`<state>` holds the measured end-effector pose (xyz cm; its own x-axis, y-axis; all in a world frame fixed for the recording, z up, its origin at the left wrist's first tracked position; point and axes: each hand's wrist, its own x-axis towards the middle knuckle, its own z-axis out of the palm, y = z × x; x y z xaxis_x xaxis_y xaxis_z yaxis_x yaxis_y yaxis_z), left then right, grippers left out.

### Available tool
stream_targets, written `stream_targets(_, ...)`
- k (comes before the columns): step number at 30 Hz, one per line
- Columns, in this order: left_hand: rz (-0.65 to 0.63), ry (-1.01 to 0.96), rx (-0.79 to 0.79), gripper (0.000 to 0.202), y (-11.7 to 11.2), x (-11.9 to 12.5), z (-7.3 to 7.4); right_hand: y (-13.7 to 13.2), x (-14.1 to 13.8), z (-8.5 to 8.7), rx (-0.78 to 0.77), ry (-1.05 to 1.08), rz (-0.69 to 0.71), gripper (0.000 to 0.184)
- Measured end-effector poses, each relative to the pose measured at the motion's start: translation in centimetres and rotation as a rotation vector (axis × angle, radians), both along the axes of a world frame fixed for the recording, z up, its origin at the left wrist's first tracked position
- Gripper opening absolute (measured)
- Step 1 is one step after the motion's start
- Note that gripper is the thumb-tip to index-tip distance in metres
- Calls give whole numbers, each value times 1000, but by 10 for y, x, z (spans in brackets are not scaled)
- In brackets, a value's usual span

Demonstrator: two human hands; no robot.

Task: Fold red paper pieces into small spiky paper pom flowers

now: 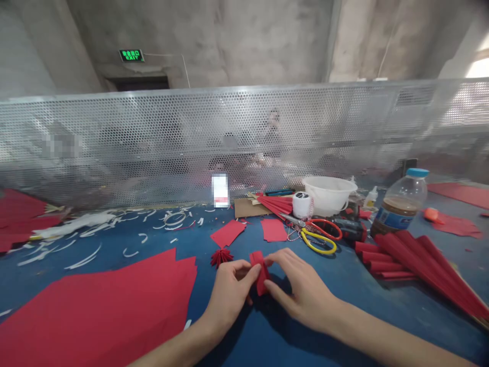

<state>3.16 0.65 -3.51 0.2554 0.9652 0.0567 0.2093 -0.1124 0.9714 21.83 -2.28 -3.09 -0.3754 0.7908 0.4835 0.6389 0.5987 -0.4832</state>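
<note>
A small folded piece of red paper (261, 270) stands between my two hands over the blue table (344, 285). My left hand (229, 293) pinches its left side with thumb and fingers closed. My right hand (301, 288) pinches its right side, thumb below and fingers on top. A small pleated red paper fan (221, 256) lies just beyond my left hand.
A stack of red paper sheets (103, 311) lies at left. Two small red squares (227, 233), two pairs of scissors (319, 237), a thread spool (301, 205), a white bowl (329, 193), a bottle (399, 206) and folded red fans (416, 260) sit beyond. A perforated metal screen (153, 137) backs the table.
</note>
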Motion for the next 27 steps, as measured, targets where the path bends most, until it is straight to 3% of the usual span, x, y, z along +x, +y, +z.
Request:
stream_targets(6, -116, -4, 106, 38, -6, 0, 6, -7, -2, -2, -174, 43, 79, 63)
stream_targets(12, -97, 11, 68, 40, -4, 0, 1, 3, -3, -5, -416, 353, 88, 48)
stream_targets(16, -86, -70, 30, 32, -2, 2, -2, 11, -1, -7, -410, 511, -23, 40)
stream_targets(19, -101, -156, -30, 26, -4, 2, 1, 10, -1, -6, -402, 538, 3, 39)
stream_targets(23, -137, -189, -46, 18, -5, 0, 5, 3, -1, -3, -345, 452, 54, 40)
stream_targets(27, -100, -264, -97, 26, -1, -1, 4, 0, 0, -3, -291, 371, 50, 38)
